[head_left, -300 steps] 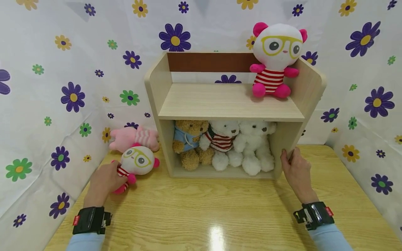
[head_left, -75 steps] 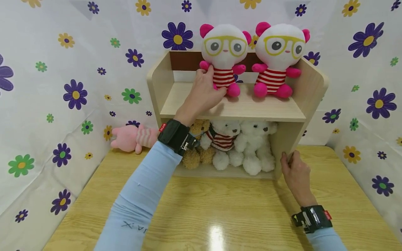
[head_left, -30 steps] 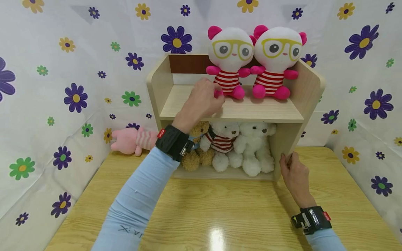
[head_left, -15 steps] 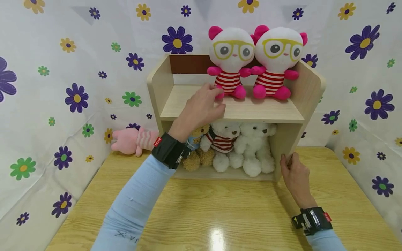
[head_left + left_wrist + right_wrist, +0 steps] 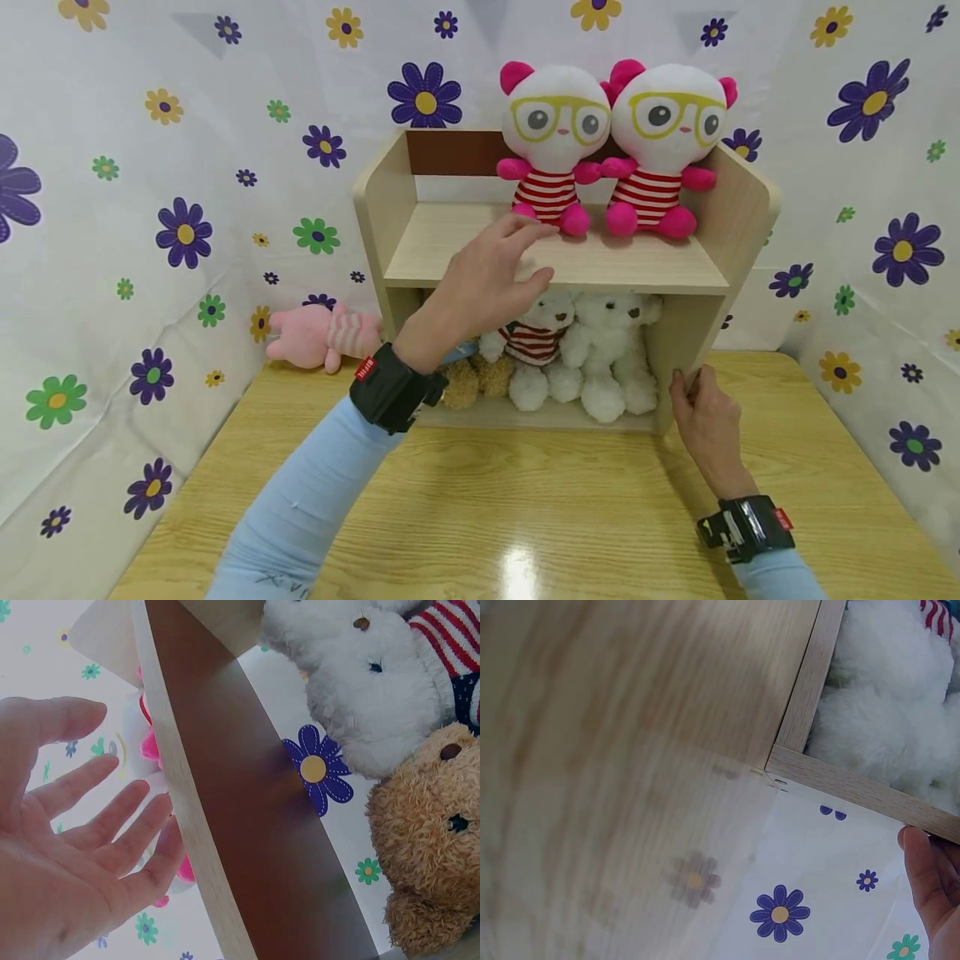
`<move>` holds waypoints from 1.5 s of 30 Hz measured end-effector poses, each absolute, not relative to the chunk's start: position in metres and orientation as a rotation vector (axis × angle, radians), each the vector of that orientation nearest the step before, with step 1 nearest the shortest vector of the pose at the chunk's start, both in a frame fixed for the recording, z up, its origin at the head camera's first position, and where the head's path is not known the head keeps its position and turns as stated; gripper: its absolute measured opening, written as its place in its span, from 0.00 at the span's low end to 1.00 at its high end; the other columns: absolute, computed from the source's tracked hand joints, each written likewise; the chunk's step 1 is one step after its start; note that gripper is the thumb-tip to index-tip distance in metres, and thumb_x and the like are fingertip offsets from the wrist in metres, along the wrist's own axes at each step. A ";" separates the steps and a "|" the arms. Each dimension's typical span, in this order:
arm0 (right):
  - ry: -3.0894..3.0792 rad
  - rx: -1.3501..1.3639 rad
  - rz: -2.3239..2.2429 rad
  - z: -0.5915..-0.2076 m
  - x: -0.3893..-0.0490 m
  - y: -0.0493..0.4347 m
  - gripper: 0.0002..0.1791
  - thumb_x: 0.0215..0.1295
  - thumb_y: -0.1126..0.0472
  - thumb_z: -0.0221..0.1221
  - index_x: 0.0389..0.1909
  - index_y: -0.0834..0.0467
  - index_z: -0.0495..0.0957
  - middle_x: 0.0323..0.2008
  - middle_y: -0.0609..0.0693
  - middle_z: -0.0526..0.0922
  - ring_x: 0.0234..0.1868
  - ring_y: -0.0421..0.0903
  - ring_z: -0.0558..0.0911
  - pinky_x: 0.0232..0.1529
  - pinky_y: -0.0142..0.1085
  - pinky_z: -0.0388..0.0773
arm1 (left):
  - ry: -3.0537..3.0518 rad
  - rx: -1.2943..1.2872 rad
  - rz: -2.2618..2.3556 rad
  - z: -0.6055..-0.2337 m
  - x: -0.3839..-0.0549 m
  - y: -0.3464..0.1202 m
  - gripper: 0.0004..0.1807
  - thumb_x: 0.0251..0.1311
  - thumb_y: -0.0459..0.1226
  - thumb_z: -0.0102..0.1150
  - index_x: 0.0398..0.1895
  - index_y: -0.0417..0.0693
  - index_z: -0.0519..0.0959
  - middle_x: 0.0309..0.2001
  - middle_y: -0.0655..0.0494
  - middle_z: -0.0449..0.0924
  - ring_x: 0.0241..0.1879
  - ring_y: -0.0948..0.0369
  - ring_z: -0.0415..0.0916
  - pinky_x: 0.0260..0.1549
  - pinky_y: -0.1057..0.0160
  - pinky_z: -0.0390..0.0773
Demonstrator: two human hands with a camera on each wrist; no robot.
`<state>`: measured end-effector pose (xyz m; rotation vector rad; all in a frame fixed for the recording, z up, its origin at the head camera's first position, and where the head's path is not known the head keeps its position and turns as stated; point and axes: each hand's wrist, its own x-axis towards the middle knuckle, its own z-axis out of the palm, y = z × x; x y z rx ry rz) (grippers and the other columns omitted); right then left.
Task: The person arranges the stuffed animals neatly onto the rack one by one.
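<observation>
My left hand [image 5: 480, 287] hovers before the upper board of the wooden shelf [image 5: 442, 237], fingers spread and holding nothing; the left wrist view shows its bare palm. Just beyond its fingertips sits a plush panda [image 5: 546, 193] with yellow glasses and a red-striped body, one foot partly hidden by the hand. A matching plush panda [image 5: 647, 193] sits against it on the right. My right hand [image 5: 708, 429] grips the front edge of the shelf's right side panel; in the right wrist view, fingertips [image 5: 915, 844] meet that edge.
In the lower compartment sit a brown teddy bear [image 5: 420, 840], partly behind my left hand, a white bear in a striped sweater [image 5: 532, 343] and a plain white bear [image 5: 611, 358]. A pink plush toy [image 5: 307, 337] lies on the table [image 5: 480, 500] left of the shelf.
The left panda, lying in my left hand on the table earlier, now sits on the upper board, shifted right beside the other. My left hand has let go and drawn back. My right hand stays put.
</observation>
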<state>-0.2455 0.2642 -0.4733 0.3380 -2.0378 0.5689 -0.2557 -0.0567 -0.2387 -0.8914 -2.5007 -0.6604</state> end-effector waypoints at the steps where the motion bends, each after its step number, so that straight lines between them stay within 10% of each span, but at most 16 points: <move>1: -2.037 0.338 0.570 -0.473 -0.246 0.264 0.11 0.61 0.75 0.63 0.29 0.67 0.68 0.15 0.56 0.73 0.13 0.43 0.71 0.13 0.29 0.62 | -2.489 -0.911 -0.661 -0.240 -0.254 -0.056 0.25 0.69 0.42 0.61 0.69 0.50 0.75 0.64 0.50 0.74 0.52 0.54 0.80 0.49 0.54 0.81; 10: -2.051 0.323 0.575 -0.474 -0.245 0.264 0.11 0.62 0.75 0.63 0.29 0.67 0.69 0.15 0.57 0.74 0.13 0.44 0.72 0.13 0.28 0.63 | -2.385 -1.063 -0.674 -0.251 -0.241 -0.050 0.25 0.69 0.39 0.61 0.68 0.48 0.75 0.65 0.49 0.74 0.43 0.55 0.79 0.37 0.60 0.75; 16: -2.053 0.315 0.578 -0.474 -0.245 0.263 0.11 0.62 0.74 0.63 0.29 0.67 0.69 0.15 0.56 0.73 0.13 0.41 0.69 0.13 0.27 0.61 | -2.373 -1.105 -0.616 -0.256 -0.232 -0.046 0.25 0.68 0.39 0.62 0.68 0.48 0.76 0.64 0.49 0.76 0.55 0.54 0.78 0.51 0.57 0.79; 23: -2.050 0.318 0.581 -0.474 -0.245 0.264 0.10 0.62 0.75 0.63 0.30 0.67 0.69 0.15 0.55 0.73 0.14 0.41 0.69 0.13 0.26 0.61 | -2.335 -1.177 -0.608 -0.264 -0.220 -0.044 0.24 0.68 0.40 0.63 0.66 0.48 0.77 0.63 0.48 0.77 0.28 0.64 0.72 0.36 0.65 0.74; 45: -2.034 0.321 0.560 -0.475 -0.246 0.263 0.12 0.61 0.75 0.63 0.28 0.66 0.68 0.15 0.54 0.72 0.14 0.41 0.68 0.13 0.28 0.59 | -2.322 -1.356 -0.494 -0.306 -0.198 -0.064 0.24 0.67 0.40 0.65 0.65 0.50 0.78 0.63 0.48 0.78 0.55 0.56 0.81 0.45 0.59 0.80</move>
